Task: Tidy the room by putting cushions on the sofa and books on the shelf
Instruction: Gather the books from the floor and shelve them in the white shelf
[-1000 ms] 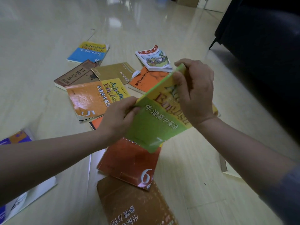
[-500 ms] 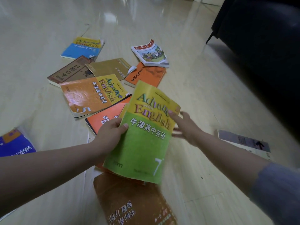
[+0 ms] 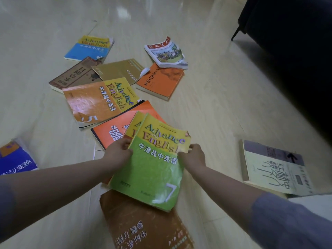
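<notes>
Top in slate blue-grey, plain matte fabric. R sleeve (image 3: 291, 220) shows large at near right, loose w/ soft folds, its edge running across the forearm. L sleeve (image 3: 6, 198) only a dim sliver at the near left edge, same colour approx. Both forearms bare from sleeve edge to wrist. L hand (image 3: 117, 152) & R hand (image 3: 194, 157) bare too.

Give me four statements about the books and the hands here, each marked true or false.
1. The left hand and the right hand both hold the green book 7. True.
2. The orange book 5 lies on the green book 7. False: it lies farther away, apart from it.
3. A pale book with an arrow lies right of the right hand. True.
4. The blue book lies nearest the person. False: it lies far off; a brown book is nearest.
</notes>
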The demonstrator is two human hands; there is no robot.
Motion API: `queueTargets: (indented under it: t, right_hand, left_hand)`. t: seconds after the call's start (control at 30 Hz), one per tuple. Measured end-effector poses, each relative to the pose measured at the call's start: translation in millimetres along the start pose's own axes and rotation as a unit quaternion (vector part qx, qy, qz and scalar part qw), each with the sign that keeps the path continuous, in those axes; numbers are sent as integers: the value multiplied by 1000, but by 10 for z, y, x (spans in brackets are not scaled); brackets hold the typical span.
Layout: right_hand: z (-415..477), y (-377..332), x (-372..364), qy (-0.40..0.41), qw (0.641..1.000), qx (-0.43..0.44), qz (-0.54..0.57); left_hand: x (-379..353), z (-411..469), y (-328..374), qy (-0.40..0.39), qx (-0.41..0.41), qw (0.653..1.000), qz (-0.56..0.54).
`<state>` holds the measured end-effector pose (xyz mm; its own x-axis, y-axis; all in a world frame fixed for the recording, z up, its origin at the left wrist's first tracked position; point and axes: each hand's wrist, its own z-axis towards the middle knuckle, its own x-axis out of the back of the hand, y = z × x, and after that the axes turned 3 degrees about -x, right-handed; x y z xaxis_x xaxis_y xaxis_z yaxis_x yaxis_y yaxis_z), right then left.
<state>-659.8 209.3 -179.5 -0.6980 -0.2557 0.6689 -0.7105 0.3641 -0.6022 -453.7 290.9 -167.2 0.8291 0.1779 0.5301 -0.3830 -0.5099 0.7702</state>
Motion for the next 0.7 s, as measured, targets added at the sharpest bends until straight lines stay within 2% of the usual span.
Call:
queueTargets:
  t: [0.07, 0.1, 0.17, 0.2, 0.27, 0.43, 0.57, 0.7]
  right_hand:
    - [-41, -100, -26, 78, 988, 101, -84]
    - [-71, -168, -41, 106, 970, 177, -126]
    - [-70, -302, -118, 100, 937, 297, -156]
    - [-76, -405, -203, 65, 935, 318, -143]
    - [-117, -541, -328, 13, 940, 323, -109]
    - [-194, -950, -648, -27, 934, 351, -61]
    - [-168, -1171, -846, -49, 942, 327, -52]
    - [-122, -1298, -952, -84, 942, 316, -75]
  left_hand:
    - [-13, 3, 41, 9, -43, 995, 85]
    - [-2, 4, 49, 3, -69, 990, 120]
    - [95, 41, 47, -5, -102, 981, 167]
    - [213, 66, 28, 0, -104, 977, 186]
    - [395, 113, -2, 5, -115, 969, 219]
    - [1039, 196, -260, 53, -99, 963, 245]
    - [1459, 348, -517, 117, -24, 973, 200]
    - [1694, 652, -678, 124, 48, 985, 113]
